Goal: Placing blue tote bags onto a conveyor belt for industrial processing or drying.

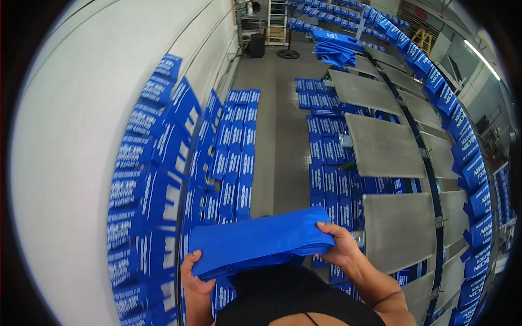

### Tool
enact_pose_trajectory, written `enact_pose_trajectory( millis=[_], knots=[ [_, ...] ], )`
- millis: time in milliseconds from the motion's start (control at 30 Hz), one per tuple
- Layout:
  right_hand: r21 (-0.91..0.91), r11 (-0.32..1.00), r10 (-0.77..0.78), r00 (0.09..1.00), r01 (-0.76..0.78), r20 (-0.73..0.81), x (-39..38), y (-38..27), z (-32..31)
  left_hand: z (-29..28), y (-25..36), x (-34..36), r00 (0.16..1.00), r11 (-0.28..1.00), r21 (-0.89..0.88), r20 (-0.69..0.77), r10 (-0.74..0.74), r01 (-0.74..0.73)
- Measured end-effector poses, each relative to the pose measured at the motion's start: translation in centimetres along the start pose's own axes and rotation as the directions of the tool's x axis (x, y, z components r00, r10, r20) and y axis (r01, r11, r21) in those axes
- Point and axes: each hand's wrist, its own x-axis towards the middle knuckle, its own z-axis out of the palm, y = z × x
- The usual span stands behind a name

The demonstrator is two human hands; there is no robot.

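Observation:
A thick stack of folded blue fabric bags (255, 236) spans the space in front of my body, held level between both hands. My left hand (194, 274) grips its left end, thumb on the top layer and fingers underneath. At the other end, my right hand (340, 244) is closed on the corner, its thumb lying on top. The upper face is plain blue, and many thin layers show along the near edge. Most of the fingers are hidden below the stack.
Blue printed bags (236, 146) lie in rows on the floor left of the aisle (277, 125); more hang by the white wall (76, 163). Grey flat boards (399, 223) line the right side, with a pile of blue bags (334, 51) farther off. A round black base (288, 54) stands ahead.

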Motion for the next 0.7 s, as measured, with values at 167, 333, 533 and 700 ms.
enact_pose_trajectory(
  millis=[167,333,533,700],
  knots=[
    [0.108,0.986,-0.129,0.992,0.128,0.0,9.1,-13.3,4.9,11.0,4.6,18.8,0.981,0.993,0.057,0.16,-0.109,0.101],
    [0.121,0.962,-0.247,0.969,0.246,-0.003,19.0,-25.4,8.0,20.6,6.6,35.3,0.962,0.989,0.12,0.246,-0.117,0.089],
    [0.1,0.949,-0.3,0.954,0.298,0.004,36.4,-40.9,8.4,29.6,5.6,56.0,0.978,0.989,0.112,0.17,-0.119,0.1],
    [0.058,0.983,-0.181,0.979,0.176,0.09,48.3,-56.7,11.5,40.4,6.7,70.7,0.979,0.983,0.168,0.177,-0.105,0.075]
  ],
)
